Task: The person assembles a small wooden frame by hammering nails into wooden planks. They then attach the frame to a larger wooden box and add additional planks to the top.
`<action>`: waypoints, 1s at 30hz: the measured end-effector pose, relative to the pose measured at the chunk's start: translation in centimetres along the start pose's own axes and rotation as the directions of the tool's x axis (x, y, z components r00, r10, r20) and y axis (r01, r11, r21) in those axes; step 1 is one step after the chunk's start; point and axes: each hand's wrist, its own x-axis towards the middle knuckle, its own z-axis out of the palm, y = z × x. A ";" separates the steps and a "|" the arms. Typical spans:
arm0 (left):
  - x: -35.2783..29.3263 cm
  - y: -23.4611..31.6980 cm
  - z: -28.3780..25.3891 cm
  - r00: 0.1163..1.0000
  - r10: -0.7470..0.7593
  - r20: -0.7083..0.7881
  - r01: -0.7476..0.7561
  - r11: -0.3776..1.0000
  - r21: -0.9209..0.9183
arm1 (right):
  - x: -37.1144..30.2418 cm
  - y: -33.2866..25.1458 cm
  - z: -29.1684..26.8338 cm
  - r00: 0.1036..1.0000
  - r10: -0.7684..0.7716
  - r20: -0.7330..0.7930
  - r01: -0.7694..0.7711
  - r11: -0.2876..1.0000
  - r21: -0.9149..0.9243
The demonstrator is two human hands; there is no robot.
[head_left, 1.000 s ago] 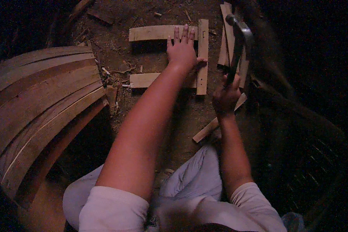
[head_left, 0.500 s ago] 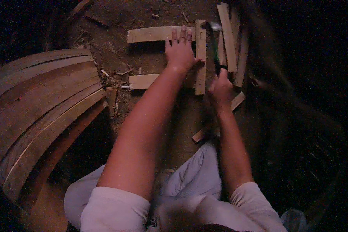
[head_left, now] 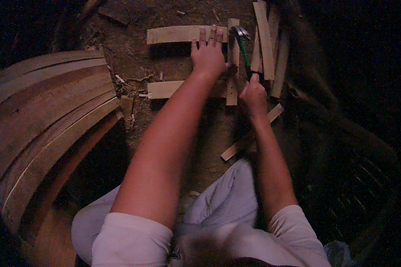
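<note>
Fingers spread, my left hand (head_left: 208, 58) lies over the far wooden board (head_left: 171, 35), its thumb reaching toward a narrow wooden crosspiece (head_left: 232, 91). This crosspiece runs across the right ends of the far board and a nearer parallel board (head_left: 165, 90), with small dark marks on its face. In my right hand (head_left: 255, 97) is a claw hammer (head_left: 242, 49) with a green and black handle, gripped low down. The hammer's metal head is over the crosspiece's far end; whether it touches the wood I cannot tell.
Several loose wooden strips (head_left: 264, 44) lie piled right of the crosspiece. A short wood strip (head_left: 232, 152) lies near my knee. On the left stands a large stack of boards (head_left: 53, 93). Chips and small white sticks (head_left: 120, 79) litter the dirt floor (head_left: 187, 13).
The hammer head has shifted slightly left onto the crosspiece's far end, and its green handle shows more plainly. My left hand stays on the far board. The whole view has shifted a little.
</note>
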 end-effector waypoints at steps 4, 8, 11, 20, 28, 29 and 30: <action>-0.1 -0.1 -0.1 1.000 0.003 0.006 -0.003 1.000 -0.022 | 0.0 0.2 -0.1 0.977 0.140 -0.164 -0.108 0.976 0.191; 0.1 0.0 -0.1 1.000 -0.010 0.016 0.009 0.999 0.054 | 0.4 -0.3 -1.6 0.994 0.101 0.041 -0.102 0.995 0.015; 0.1 0.0 -0.1 1.000 -0.005 0.014 0.004 0.998 0.067 | 0.2 -1.2 -2.6 0.997 0.020 -0.068 -0.013 0.994 0.109; 0.3 0.1 0.0 0.999 -0.021 0.028 0.017 0.991 0.135 | 1.1 -2.3 -2.9 0.989 0.135 0.065 -0.140 0.987 0.080; 0.9 -0.1 0.4 1.000 -0.010 -0.014 0.010 1.000 0.029 | 0.7 -2.4 -2.5 0.982 0.175 0.069 -0.177 0.984 0.031; 0.9 -0.1 0.4 1.000 -0.003 0.031 0.002 1.000 0.024 | 0.9 -2.0 -2.4 0.976 0.191 0.104 -0.196 0.980 0.040; 0.9 0.0 0.4 1.000 0.002 -0.026 -0.001 0.999 0.050 | 1.1 -1.8 -2.2 0.970 0.203 0.132 -0.211 0.976 0.052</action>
